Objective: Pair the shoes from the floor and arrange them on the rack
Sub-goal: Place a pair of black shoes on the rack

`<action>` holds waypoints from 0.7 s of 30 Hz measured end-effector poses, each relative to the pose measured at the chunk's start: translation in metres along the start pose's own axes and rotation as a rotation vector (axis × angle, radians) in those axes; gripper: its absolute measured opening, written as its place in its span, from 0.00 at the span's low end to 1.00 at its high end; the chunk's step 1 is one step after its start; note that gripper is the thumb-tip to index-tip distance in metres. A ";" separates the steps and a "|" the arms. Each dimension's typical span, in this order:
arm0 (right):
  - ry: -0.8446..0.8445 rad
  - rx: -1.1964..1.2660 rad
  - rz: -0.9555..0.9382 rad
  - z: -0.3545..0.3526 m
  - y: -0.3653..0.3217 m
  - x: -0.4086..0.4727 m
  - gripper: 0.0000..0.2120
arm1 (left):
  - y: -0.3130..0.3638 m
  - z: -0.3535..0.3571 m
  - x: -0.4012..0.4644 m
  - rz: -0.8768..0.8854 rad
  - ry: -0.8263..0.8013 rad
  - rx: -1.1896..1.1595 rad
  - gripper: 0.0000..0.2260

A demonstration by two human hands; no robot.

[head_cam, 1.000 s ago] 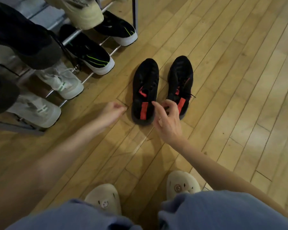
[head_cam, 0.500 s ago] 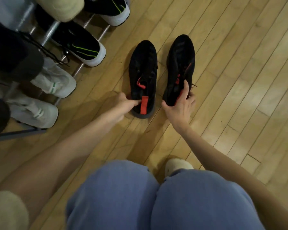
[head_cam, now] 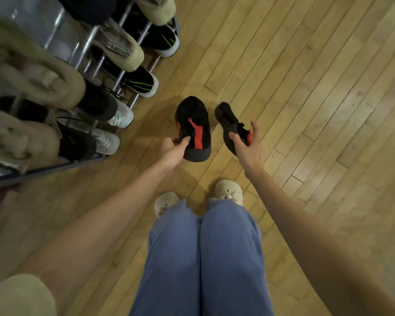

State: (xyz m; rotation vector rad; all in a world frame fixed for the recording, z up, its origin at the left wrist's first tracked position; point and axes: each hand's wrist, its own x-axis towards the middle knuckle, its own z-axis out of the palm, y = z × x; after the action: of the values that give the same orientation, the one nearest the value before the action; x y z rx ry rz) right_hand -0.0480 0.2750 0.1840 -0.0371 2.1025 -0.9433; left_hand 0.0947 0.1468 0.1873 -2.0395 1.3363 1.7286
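Note:
Two black shoes with red heel tabs hang above the wooden floor in the middle of the head view. My left hand (head_cam: 175, 148) grips the heel of the left black shoe (head_cam: 194, 119), thumb over its collar. My right hand (head_cam: 246, 144) grips the heel of the right black shoe (head_cam: 226, 118), which tilts on its side. The two shoes are apart, toes pointing away from me. The metal shoe rack (head_cam: 87, 49) stands to the left, its tiers holding several shoes.
On the rack sit black sneakers with green stripes (head_cam: 144, 84), white sneakers (head_cam: 121, 115), dark shoes and beige shoes (head_cam: 121, 49). My feet in beige slippers (head_cam: 228, 192) stand on the floor below the hands. Bare wooden floor (head_cam: 306, 87) stretches to the right.
Both hands closed on the shoes' heels and lifted the black pair off the floor. The view rose as I stood up, and the rack now appears from higher up.

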 end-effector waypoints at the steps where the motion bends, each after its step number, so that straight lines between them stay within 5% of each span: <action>1: -0.005 -0.038 -0.003 -0.007 -0.008 -0.022 0.38 | 0.002 -0.008 -0.024 0.006 0.014 0.023 0.21; 13: -0.030 -0.278 -0.071 -0.122 -0.145 -0.234 0.30 | 0.063 -0.114 -0.306 -0.157 -0.082 -0.390 0.15; 16: -0.029 -0.292 -0.122 -0.140 -0.177 -0.257 0.25 | 0.070 -0.142 -0.348 -0.158 -0.065 -0.486 0.18; 21: -0.156 -0.411 -0.312 -0.145 -0.224 -0.278 0.29 | 0.071 -0.177 -0.384 -0.055 0.016 -0.716 0.08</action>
State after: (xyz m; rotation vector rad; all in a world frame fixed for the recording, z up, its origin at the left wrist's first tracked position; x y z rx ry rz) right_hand -0.0244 0.2942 0.5685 -0.6444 2.1440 -0.6407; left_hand 0.1966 0.1942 0.6010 -2.3771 0.6909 2.4064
